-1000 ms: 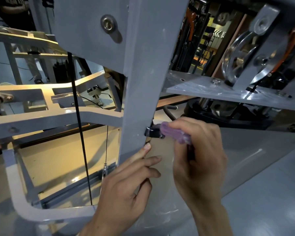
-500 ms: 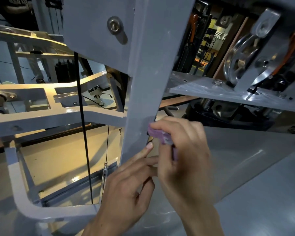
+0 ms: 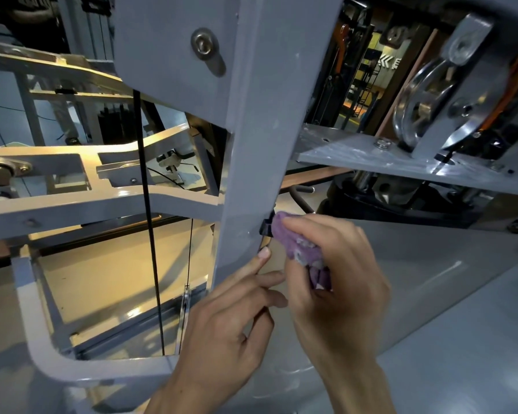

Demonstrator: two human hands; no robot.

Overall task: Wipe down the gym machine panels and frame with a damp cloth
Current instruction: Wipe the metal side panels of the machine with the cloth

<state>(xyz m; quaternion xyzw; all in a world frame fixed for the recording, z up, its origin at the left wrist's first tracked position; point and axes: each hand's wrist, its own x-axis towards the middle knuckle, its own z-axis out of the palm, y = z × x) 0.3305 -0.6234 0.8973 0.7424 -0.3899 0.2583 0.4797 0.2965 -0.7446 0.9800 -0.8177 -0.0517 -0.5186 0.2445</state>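
A grey upright post (image 3: 251, 162) of the gym machine frame runs down the middle of the view. My right hand (image 3: 335, 282) grips a bunched purple cloth (image 3: 296, 243) and presses its tip against a small black clip (image 3: 266, 227) on the post's right edge. My left hand (image 3: 228, 318) lies just below, its index fingertip touching the post's edge under the clip, the other fingers loosely bent and holding nothing. A pale grey panel (image 3: 416, 282) slopes away behind my hands.
A black cable (image 3: 148, 234) hangs through the frame opening on the left. Grey cross members (image 3: 72, 204) span the left side. A grey plate (image 3: 401, 162) with a chrome pulley (image 3: 419, 100) juts out at upper right. A bolt head (image 3: 204, 44) sits high on the post.
My right hand with the cloth slid left onto the post's edge, then drew back a little, so the black clip shows again. My left hand stayed put.
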